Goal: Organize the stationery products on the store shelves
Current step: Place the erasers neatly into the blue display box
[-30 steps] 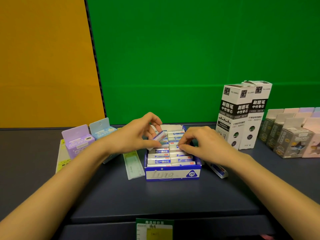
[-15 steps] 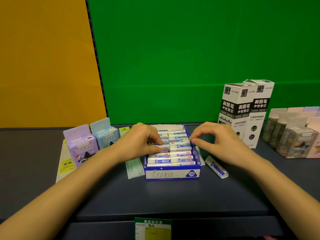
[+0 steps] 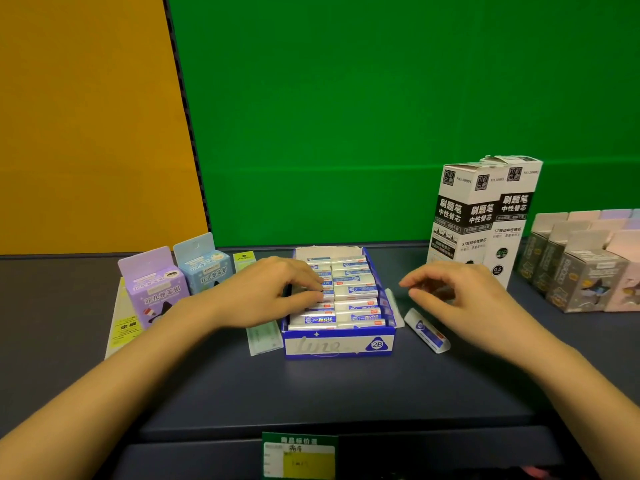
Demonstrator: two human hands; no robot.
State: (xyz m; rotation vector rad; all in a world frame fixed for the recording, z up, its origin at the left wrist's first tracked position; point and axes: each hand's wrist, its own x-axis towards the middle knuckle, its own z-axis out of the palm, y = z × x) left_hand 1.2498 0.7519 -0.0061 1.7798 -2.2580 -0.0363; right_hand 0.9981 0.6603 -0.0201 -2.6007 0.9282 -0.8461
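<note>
A blue-and-white display box [image 3: 337,345] marked 2B stands on the dark shelf, filled with two rows of white erasers [image 3: 355,289] in blue-printed sleeves. My left hand [image 3: 270,294] lies over the left row, fingertips pressing down on the erasers. My right hand [image 3: 460,297] hovers to the right of the box, fingers loosely curled and holding nothing. One loose eraser [image 3: 427,330] lies on the shelf just below that hand. Another eraser [image 3: 394,306] leans against the box's right wall.
A purple carton [image 3: 152,287] and a light blue carton [image 3: 204,265] stand at left, with flat green packs [image 3: 263,338] beside them. Two tall black-and-white refill boxes [image 3: 481,220] and several grey and pink cartons [image 3: 585,273] stand at right. A price tag [image 3: 299,455] hangs on the shelf front.
My left hand set the eraser it pinched into the left row and now presses it down. My right hand left the box and moved right, uncovering the loose eraser.
</note>
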